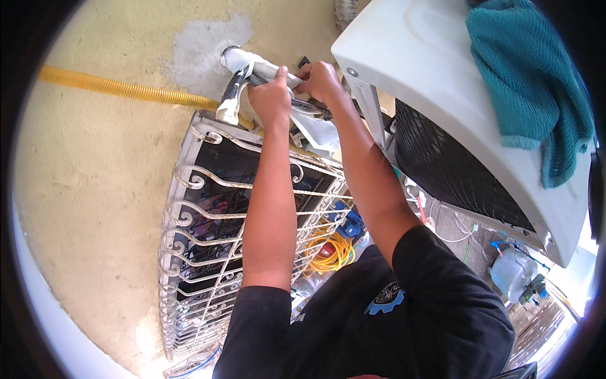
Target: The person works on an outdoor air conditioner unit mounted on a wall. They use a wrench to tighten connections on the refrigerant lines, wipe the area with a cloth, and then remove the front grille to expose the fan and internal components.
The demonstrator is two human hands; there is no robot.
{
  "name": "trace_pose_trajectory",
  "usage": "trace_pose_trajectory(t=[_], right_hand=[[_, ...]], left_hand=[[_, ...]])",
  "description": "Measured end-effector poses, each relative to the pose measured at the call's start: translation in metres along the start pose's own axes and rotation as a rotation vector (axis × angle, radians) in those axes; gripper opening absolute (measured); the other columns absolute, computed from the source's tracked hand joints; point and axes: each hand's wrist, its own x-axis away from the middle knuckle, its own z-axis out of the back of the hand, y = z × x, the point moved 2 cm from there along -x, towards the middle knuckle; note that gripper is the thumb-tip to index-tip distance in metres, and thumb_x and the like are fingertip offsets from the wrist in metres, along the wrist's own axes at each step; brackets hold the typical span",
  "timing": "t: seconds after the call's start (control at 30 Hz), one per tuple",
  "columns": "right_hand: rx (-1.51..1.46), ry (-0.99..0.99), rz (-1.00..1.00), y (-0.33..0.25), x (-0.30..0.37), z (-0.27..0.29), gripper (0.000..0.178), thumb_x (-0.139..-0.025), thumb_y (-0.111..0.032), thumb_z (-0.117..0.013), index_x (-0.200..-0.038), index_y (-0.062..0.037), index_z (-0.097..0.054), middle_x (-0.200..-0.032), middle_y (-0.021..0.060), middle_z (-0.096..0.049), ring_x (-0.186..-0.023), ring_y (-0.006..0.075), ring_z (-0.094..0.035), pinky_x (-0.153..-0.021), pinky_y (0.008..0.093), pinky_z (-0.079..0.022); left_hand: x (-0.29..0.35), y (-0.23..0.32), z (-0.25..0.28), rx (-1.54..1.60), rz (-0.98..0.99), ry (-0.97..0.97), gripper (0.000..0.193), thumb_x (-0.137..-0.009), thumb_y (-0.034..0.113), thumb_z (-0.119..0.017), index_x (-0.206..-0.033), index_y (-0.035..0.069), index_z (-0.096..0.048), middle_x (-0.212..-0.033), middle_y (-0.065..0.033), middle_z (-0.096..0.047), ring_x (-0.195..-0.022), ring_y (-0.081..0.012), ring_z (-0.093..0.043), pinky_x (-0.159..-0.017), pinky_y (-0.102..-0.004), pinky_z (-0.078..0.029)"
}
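Observation:
A bundle of pipes wrapped in white tape [238,59] comes out of a round hole in the wall and runs toward a white outdoor air conditioner unit [416,57]. My left hand [271,101] is closed around the bundle, thumb up on its side. Just to the right, the fingers of my right hand [320,82] pinch the white wrapping beside the unit; my fingertips are partly hidden. A loose dark and white strip [230,107] hangs from the bundle left of my left hand. Below my hands, more white wrapping [319,131] dangles.
A teal towel [530,82] drapes over the unit. A yellow corrugated hose [139,93] crosses the beige wall [88,189]. Beneath my arms juts a white scrolled window grille [218,216]. Far below lie a coiled yellow hose [341,251] and a clear container [512,271].

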Motion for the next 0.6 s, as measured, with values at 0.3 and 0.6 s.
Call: trace_pose_trajectory(t=[0.3,0.6], right_hand=[[0.144,0.12,0.046,-0.012,0.014,0.01,0.039,-0.066,-0.013,-0.089,-0.103,-0.0058,-0.081,-0.092,0.0138,-0.079,-0.083,0.0256,-0.075,-0.08,0.0372,-0.058],[0.067,0.511,0.389,-0.02,0.195,-0.005,0.041,-0.085,-0.004,-0.075,-0.125,-0.0012,-0.064,-0.128,0.0184,-0.063,-0.113,0.0308,-0.067,-0.099,0.0408,-0.052]], left_hand=[[-0.001,0.003,0.002,-0.077,0.038,-0.054,0.052,-0.087,0.021,-0.082,-0.117,-0.015,-0.06,-0.114,-0.0247,-0.073,-0.104,-0.0333,-0.072,-0.094,-0.04,-0.053],[-0.016,-0.022,-0.001,-0.502,-0.09,-0.262,0.053,-0.09,0.037,-0.077,-0.103,-0.012,-0.064,-0.099,-0.0244,-0.074,-0.09,-0.0365,-0.071,-0.093,-0.0432,-0.051]])
